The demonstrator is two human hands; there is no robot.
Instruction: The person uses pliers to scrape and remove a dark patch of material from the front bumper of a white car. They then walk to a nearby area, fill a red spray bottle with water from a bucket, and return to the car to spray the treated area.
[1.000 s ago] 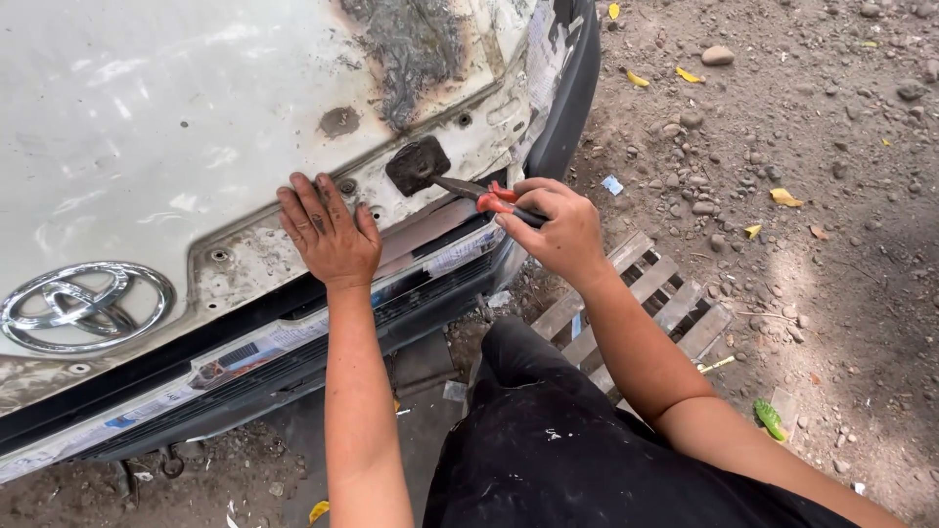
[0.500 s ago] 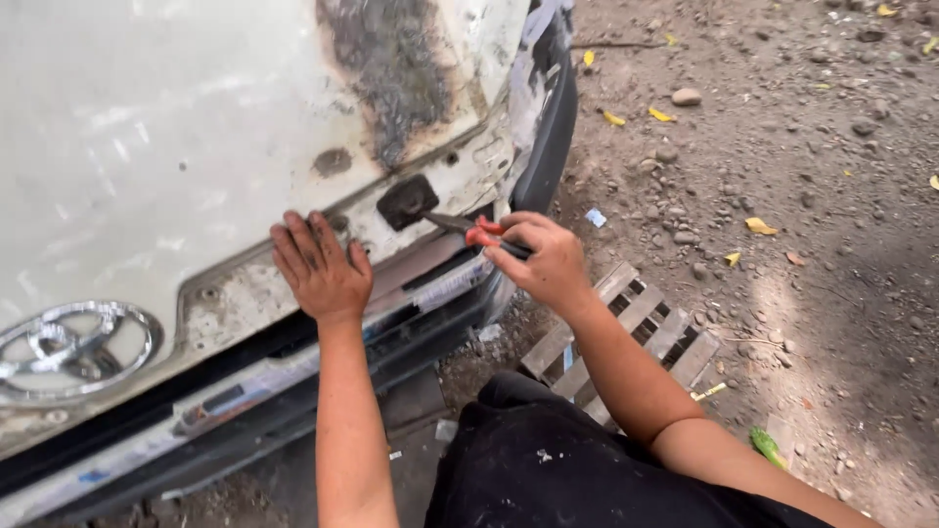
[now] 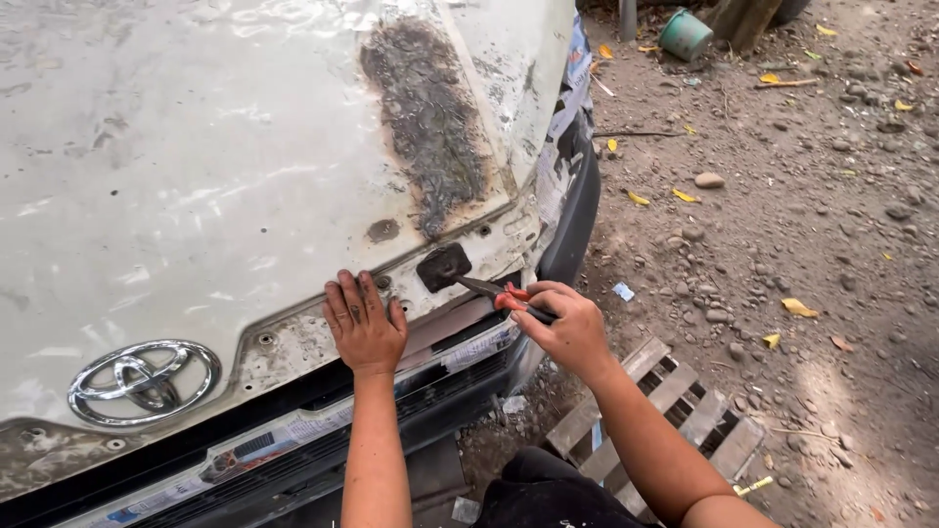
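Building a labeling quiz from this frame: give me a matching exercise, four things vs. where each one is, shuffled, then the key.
Things
1. left hand
2. pliers
3. green bucket
4. chrome emblem

Places
A. on the dirt ground, far top of the view
B. flat on the white panel's lower edge
C. low on the panel, at the view's left
D. in the right hand, tip at the dark square patch

Pairs: 1-B, 2-D, 3-A, 4-C
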